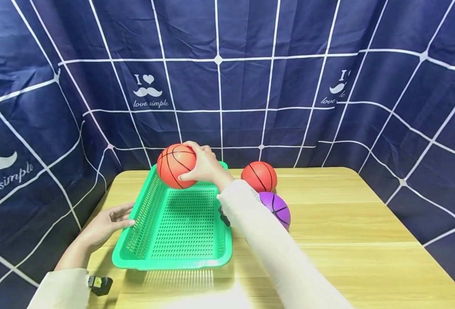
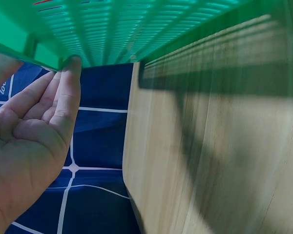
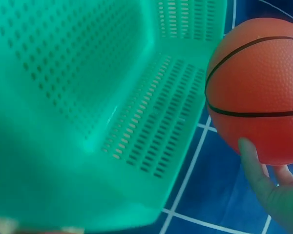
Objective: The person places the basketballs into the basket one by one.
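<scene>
My right hand [image 1: 203, 165] grips an orange basketball [image 1: 173, 167] from its right side, above the far left part of a green plastic basket [image 1: 172, 263]. In the right wrist view, the thumb and fingers press against the lower side of the basketball [image 3: 259, 92], beside the perforated basket [image 3: 151, 122]. My left hand [image 1: 105, 225] holds the basket's left rim, thumb over it and fingers along the outside. From the left wrist, the left hand [image 2: 36, 112] shows its fingertips against the rim of the basket [image 2: 44, 53]. The basket's visible floor is bare.
Right of the basket, a second orange ball [image 1: 260, 176] sits on the wooden table [image 1: 339, 223]. In front of it is a purple ball [image 1: 276, 208], partly hidden by my right sleeve [image 1: 273, 244]. A dark blue gridded curtain [image 1: 242, 86] surrounds the table's back and sides.
</scene>
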{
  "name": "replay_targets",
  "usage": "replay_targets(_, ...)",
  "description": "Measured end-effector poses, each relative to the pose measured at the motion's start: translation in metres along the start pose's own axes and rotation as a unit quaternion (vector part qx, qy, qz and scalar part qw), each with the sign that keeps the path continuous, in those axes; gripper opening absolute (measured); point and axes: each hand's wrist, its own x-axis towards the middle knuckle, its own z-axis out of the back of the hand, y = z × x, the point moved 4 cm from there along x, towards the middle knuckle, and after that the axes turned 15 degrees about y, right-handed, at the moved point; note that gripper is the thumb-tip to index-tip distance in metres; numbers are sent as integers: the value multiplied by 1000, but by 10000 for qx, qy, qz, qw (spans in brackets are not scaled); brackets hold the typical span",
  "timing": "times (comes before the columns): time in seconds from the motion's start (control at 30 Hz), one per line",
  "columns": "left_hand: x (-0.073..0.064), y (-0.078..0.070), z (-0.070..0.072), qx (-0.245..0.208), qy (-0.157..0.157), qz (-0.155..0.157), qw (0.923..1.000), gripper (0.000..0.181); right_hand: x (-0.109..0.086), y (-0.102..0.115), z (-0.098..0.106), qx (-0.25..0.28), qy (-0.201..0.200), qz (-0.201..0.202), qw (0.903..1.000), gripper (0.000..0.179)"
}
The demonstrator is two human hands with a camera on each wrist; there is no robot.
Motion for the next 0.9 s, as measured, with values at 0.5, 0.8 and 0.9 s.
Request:
replay_targets(0.5,-1,-1,1,-17,-42,-42,10000,63,4,-8,-36,195,-15,-376,9991,86)
replay_targets(0.8,0,0,-2,-97,0,-115,9999,63,1,-18,-57,38,268,-560,9981,87)
replay_targets(0.9,0,0,-2,-94,-14,-143,9999,62,1,-21,-62,-9,329,-578,9978,86)
